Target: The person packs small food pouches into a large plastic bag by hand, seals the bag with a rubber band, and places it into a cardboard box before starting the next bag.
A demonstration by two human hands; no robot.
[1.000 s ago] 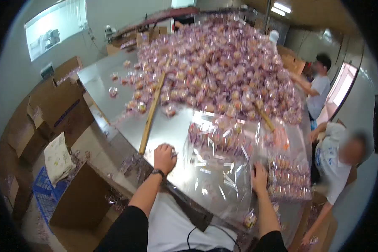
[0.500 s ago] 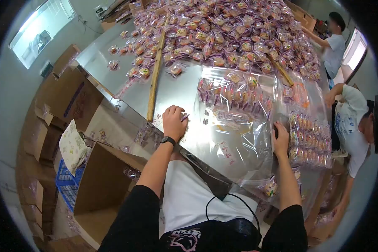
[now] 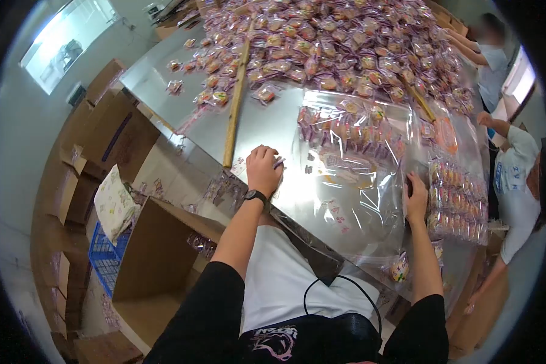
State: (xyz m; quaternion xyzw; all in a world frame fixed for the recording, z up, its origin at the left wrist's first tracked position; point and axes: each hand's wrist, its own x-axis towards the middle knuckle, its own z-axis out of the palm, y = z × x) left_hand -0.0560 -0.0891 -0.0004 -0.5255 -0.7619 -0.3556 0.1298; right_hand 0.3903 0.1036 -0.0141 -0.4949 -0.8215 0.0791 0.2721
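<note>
In front of me a large clear plastic bag (image 3: 364,209) lies flat on the metal table, with rows of small wrapped cakes (image 3: 346,130) in its far end. My left hand (image 3: 264,171) rests on the table to the left of the bag. Its fingers are curled, and a small purplish bit of wrapper shows at the fingertips; what lies under them is hidden. Along the bag's right edge is my right hand (image 3: 415,197), thumb and fingers apart and curved, with no object visible between them. Stacked rows of wrapped cakes (image 3: 458,200) stand just right of it.
A big heap of wrapped cakes (image 3: 346,45) covers the table's far side. Wooden strips (image 3: 236,103) lie on the table (image 3: 188,130). At left are an open cardboard box (image 3: 155,255), a blue crate (image 3: 106,258) and more cartons. Two co-workers (image 3: 515,182) are at right.
The whole view has shifted a little, so the table and both hands appear further right. My hands keep nearly the same places beside the bag. The nearer co-worker's lowered arm has moved.
</note>
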